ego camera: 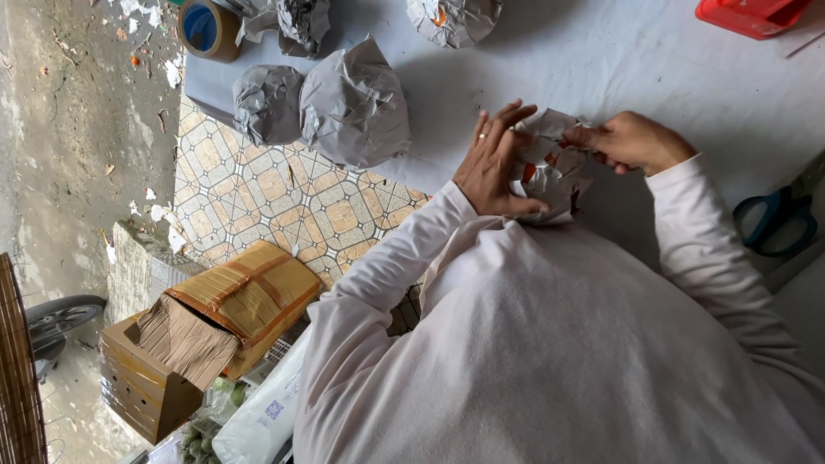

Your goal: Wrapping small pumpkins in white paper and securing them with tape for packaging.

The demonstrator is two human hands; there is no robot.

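My left hand (494, 167), a ring on one finger, presses flat against the side of a small bundle half wrapped in crumpled grey paper (554, 176). Something orange-red shows through gaps in the paper. My right hand (632, 142) grips the paper at the bundle's far side, pinching a fold. The bundle rests on the grey table surface (619, 60), just past my white-sleeved arms. What is inside the paper is mostly hidden.
Several finished grey paper bundles (352, 103) lie at the table's edge beside a roll of brown tape (206, 27). Blue-handled scissors (778, 222) lie on the right, a red tray (752, 13) at the far corner. A taped cardboard box (215, 331) stands on the patterned tile floor.
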